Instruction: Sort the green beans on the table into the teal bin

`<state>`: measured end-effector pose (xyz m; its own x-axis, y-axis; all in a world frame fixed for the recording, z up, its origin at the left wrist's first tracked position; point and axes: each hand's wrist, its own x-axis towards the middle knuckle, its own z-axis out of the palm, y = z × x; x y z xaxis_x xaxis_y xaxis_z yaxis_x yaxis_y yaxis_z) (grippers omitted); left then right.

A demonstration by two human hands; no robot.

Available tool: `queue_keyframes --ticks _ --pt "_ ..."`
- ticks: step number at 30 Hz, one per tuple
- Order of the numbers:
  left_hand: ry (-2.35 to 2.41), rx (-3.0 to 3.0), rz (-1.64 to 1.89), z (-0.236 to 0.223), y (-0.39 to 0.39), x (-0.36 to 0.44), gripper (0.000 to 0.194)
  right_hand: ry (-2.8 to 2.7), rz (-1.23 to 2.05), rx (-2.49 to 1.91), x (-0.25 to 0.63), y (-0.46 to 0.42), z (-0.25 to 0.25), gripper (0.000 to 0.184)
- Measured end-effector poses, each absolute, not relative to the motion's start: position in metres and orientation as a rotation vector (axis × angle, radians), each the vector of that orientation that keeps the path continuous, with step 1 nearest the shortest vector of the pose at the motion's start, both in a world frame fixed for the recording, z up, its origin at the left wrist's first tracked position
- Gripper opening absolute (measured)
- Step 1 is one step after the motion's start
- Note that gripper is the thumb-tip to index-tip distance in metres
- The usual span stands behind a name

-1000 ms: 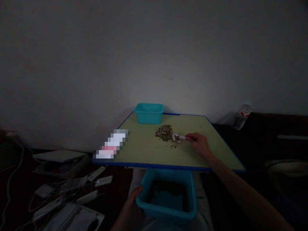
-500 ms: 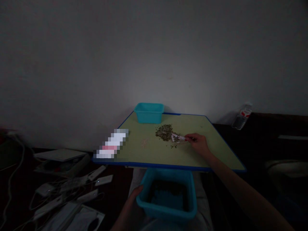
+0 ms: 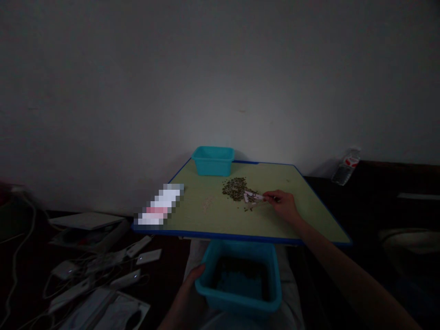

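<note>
My right hand (image 3: 281, 202) pinches a thin white implement (image 3: 253, 196) with a pale, broader far end. I cannot make out its exact kind. Its far end lies at the right side of a pile of small brown-green grains (image 3: 235, 189) on the table. Some loose grains (image 3: 248, 209) are scattered just in front of it. Below the table edge, my left hand (image 3: 192, 277) grips the left rim of a blue plastic basin (image 3: 237, 298) on my lap. Dark matter, too dim to name, lies in that basin.
A second blue basin (image 3: 215, 162) stands at the table's back left. Small pale bits (image 3: 206, 203) lie on the blue-edged table (image 3: 278, 224). A blurred-out phone-like rectangle (image 3: 160, 206) is at left. Cables and white adapters (image 3: 125, 278) clutter the floor; a plastic bottle (image 3: 346, 166) leans right.
The white implement's far end has shifted and turned slightly at the pile's right side. My left hand and the basins stay where they were.
</note>
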<state>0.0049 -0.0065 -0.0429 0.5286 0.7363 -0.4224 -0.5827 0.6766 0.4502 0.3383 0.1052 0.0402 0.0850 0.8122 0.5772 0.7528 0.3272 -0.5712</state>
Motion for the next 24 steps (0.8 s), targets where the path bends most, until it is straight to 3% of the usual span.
queue_keyframes --ticks 8,24 --pt "0.663 0.276 0.81 -0.0408 -0.007 0.0053 0.031 -1.67 0.054 -1.441 0.3379 0.1058 0.0392 0.022" --pt "0.689 0.282 0.805 -0.0416 -0.0077 0.0044 0.036 -1.571 0.125 -1.456 0.3419 0.1074 0.0392 0.02"
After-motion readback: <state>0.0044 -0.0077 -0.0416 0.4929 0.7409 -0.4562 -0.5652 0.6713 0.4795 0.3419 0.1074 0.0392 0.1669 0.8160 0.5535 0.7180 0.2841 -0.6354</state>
